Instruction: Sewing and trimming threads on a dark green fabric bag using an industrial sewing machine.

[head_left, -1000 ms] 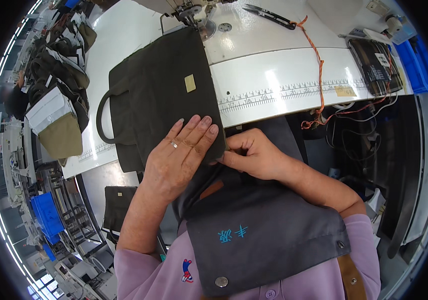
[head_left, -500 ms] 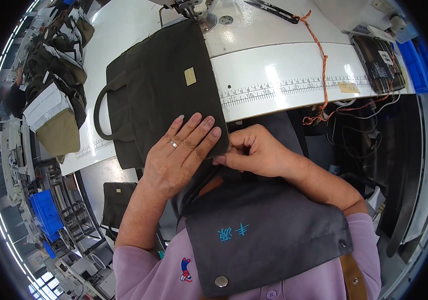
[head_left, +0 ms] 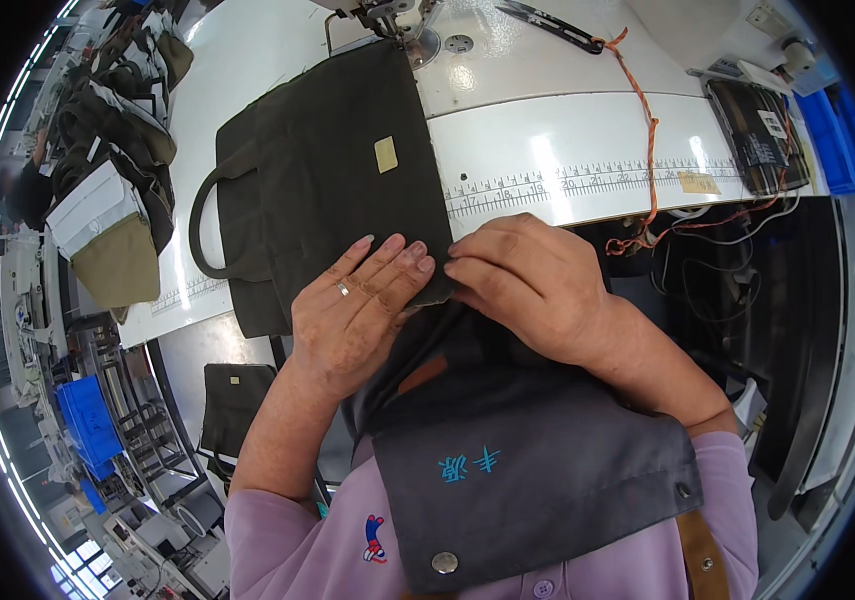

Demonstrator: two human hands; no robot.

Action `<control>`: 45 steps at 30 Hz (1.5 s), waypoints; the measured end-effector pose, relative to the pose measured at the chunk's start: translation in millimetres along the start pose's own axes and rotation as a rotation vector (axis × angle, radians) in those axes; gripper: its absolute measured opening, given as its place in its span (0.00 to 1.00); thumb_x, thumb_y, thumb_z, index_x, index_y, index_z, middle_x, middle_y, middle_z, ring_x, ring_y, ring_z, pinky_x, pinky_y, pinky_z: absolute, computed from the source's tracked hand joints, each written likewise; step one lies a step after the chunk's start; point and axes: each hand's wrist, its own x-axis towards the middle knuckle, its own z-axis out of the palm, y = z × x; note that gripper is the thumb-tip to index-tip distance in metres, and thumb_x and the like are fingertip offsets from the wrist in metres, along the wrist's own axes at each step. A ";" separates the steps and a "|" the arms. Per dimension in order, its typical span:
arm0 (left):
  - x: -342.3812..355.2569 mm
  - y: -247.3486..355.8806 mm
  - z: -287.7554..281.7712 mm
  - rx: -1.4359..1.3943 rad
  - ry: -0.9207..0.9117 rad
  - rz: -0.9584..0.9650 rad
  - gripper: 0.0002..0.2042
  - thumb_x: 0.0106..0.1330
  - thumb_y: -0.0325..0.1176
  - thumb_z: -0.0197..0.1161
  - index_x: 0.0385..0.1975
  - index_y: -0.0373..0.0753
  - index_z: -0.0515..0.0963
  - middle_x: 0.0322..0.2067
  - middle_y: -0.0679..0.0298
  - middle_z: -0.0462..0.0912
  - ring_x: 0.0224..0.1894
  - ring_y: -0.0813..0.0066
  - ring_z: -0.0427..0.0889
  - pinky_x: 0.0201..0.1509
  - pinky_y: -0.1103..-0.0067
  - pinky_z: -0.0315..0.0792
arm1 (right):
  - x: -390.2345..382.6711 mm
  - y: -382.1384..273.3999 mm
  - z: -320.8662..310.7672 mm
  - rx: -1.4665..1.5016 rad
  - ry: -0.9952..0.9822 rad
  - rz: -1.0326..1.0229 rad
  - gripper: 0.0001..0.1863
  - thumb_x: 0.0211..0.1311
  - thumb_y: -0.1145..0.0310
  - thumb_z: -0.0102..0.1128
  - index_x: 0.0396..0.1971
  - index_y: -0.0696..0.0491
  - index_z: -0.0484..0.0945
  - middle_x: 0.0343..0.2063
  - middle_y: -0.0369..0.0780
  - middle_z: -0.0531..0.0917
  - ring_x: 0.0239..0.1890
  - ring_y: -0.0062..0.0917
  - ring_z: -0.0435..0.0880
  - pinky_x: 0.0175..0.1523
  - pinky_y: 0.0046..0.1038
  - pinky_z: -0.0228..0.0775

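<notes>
White sewing table [head_left: 548, 130], dark green bag [head_left: 328, 190] under both hands.

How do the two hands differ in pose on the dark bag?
The left hand lies flat on the dark bag, fingers spread, and wears a ring. The right hand is curled, knuckles up, fingertips tucked at the bag's near edge, with no ring visible. Both hands touch the bag's near corner, at the table edge.
</notes>
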 end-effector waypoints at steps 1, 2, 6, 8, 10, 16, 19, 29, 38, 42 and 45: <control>0.8 0.6 -1.0 -0.010 0.000 -0.010 0.20 0.55 0.25 0.70 0.50 0.38 0.84 0.49 0.62 0.88 0.57 0.66 0.85 0.66 0.66 0.75 | 1.4 0.8 1.0 -0.018 0.023 -0.064 0.13 0.50 0.72 0.68 0.38 0.57 0.82 0.36 0.40 0.83 0.39 0.31 0.84 0.38 0.30 0.78; 1.5 1.2 -1.3 -0.008 0.002 -0.009 0.20 0.55 0.25 0.70 0.50 0.38 0.84 0.49 0.62 0.88 0.57 0.66 0.85 0.66 0.66 0.75 | 3.1 1.2 -1.9 -0.019 0.024 -0.066 0.13 0.50 0.72 0.68 0.38 0.57 0.82 0.36 0.40 0.83 0.39 0.31 0.84 0.38 0.30 0.78; 2.3 1.3 -6.0 -0.002 -0.028 0.005 0.18 0.56 0.27 0.71 0.49 0.38 0.85 0.49 0.63 0.88 0.57 0.66 0.85 0.66 0.67 0.75 | 8.7 3.9 -8.1 -0.089 -0.036 -0.187 0.11 0.49 0.72 0.65 0.35 0.58 0.83 0.35 0.39 0.84 0.41 0.29 0.87 0.40 0.29 0.80; 8.0 0.6 -12.0 0.006 -0.042 0.020 0.18 0.56 0.29 0.72 0.49 0.39 0.85 0.48 0.63 0.88 0.57 0.66 0.85 0.65 0.67 0.75 | 11.5 5.3 -10.5 -0.080 -0.028 -0.210 0.11 0.49 0.72 0.65 0.34 0.58 0.82 0.34 0.39 0.84 0.42 0.29 0.87 0.41 0.28 0.81; 19.6 2.5 -25.0 -0.045 -0.173 0.021 0.18 0.58 0.35 0.73 0.49 0.41 0.85 0.46 0.65 0.89 0.55 0.67 0.86 0.64 0.66 0.75 | 12.5 5.8 -13.8 -0.038 -0.102 -0.201 0.10 0.48 0.72 0.65 0.33 0.58 0.82 0.34 0.41 0.85 0.42 0.30 0.88 0.43 0.29 0.82; 60.9 -27.3 -28.2 -0.069 -0.259 -0.004 0.26 0.63 0.45 0.69 0.59 0.40 0.78 0.63 0.59 0.78 0.66 0.60 0.76 0.72 0.57 0.65 | 19.6 7.4 -23.4 -0.074 -0.223 -0.257 0.09 0.49 0.72 0.63 0.31 0.59 0.81 0.34 0.42 0.85 0.42 0.31 0.88 0.45 0.29 0.83; 73.9 -44.0 -15.3 0.076 -0.269 -0.005 0.29 0.62 0.45 0.70 0.62 0.40 0.74 0.66 0.59 0.73 0.72 0.60 0.69 0.76 0.53 0.55 | 22.3 7.0 -22.6 -0.095 -0.269 -0.285 0.09 0.49 0.71 0.63 0.31 0.58 0.81 0.34 0.41 0.85 0.43 0.29 0.89 0.41 0.26 0.79; 77.6 -65.5 -3.7 -0.062 -0.199 -0.045 0.24 0.62 0.42 0.70 0.57 0.41 0.76 0.66 0.59 0.73 0.71 0.57 0.70 0.75 0.50 0.57 | 39.3 16.4 -23.8 -0.111 -0.323 -0.249 0.07 0.49 0.71 0.63 0.30 0.54 0.81 0.32 0.35 0.86 0.39 0.21 0.88 0.37 0.22 0.76; 97.8 -98.3 5.5 -0.051 -0.133 0.009 0.22 0.64 0.41 0.69 0.56 0.40 0.79 0.65 0.59 0.74 0.69 0.58 0.71 0.74 0.52 0.61 | 61.7 44.8 -15.9 -0.103 -0.355 -0.206 0.07 0.49 0.71 0.63 0.30 0.52 0.80 0.31 0.34 0.85 0.35 0.22 0.87 0.35 0.24 0.74; 106.7 -112.4 5.2 -0.020 -0.123 0.005 0.21 0.65 0.40 0.69 0.56 0.40 0.79 0.64 0.59 0.75 0.68 0.58 0.72 0.73 0.54 0.62 | 73.9 59.7 -14.2 -0.112 -0.439 -0.192 0.07 0.50 0.71 0.68 0.30 0.51 0.82 0.34 0.33 0.87 0.36 0.23 0.89 0.36 0.27 0.79; 114.3 -122.9 10.3 -0.024 -0.104 0.010 0.21 0.65 0.39 0.68 0.56 0.38 0.79 0.62 0.58 0.78 0.67 0.57 0.74 0.73 0.58 0.64 | 81.2 70.0 -8.4 -0.101 -0.399 -0.207 0.05 0.49 0.70 0.65 0.26 0.51 0.78 0.27 0.34 0.81 0.30 0.27 0.85 0.32 0.30 0.76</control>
